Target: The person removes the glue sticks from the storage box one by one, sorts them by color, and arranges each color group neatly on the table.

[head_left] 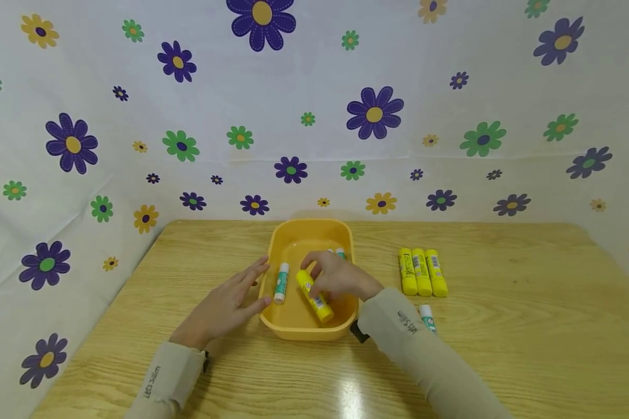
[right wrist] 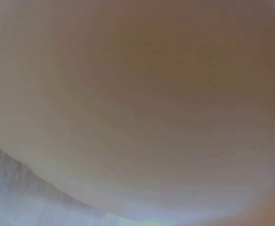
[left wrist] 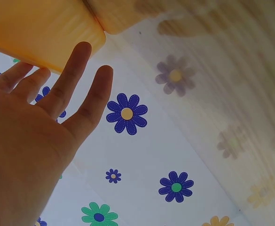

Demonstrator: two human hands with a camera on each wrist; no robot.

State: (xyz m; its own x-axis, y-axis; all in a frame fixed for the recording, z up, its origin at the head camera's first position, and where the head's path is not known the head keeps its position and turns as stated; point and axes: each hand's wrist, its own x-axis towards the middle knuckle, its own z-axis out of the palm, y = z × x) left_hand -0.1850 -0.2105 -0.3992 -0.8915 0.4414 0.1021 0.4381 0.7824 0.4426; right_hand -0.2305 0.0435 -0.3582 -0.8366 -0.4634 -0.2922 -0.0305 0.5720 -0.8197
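Inside an orange plastic bin (head_left: 304,333), my right hand (head_left: 340,276) pinches a yellow glue stick (head_left: 322,312) between thumb and fingers. The stick lies at a slant, its lower end toward me. Left of it, a white-and-teal glue stick (head_left: 281,283) lies in the bin. Two more teal-and-white ends (head_left: 340,253) peek out behind my right hand, mostly hidden. My left hand (head_left: 225,305) is at the bin's left rim with fingers spread and straight; in the left wrist view those fingers (left wrist: 83,52) reach up by the bin's wall. A close blurred surface fills most of the right wrist view.
To the right of the bin, three yellow glue sticks (head_left: 421,272) lie side by side on the wooden table (head_left: 513,326). Nearer me, a white-and-teal glue stick (head_left: 426,314) is partly covered by my right sleeve (head_left: 419,343). A flowered cloth (head_left: 314,75) hangs behind the table.
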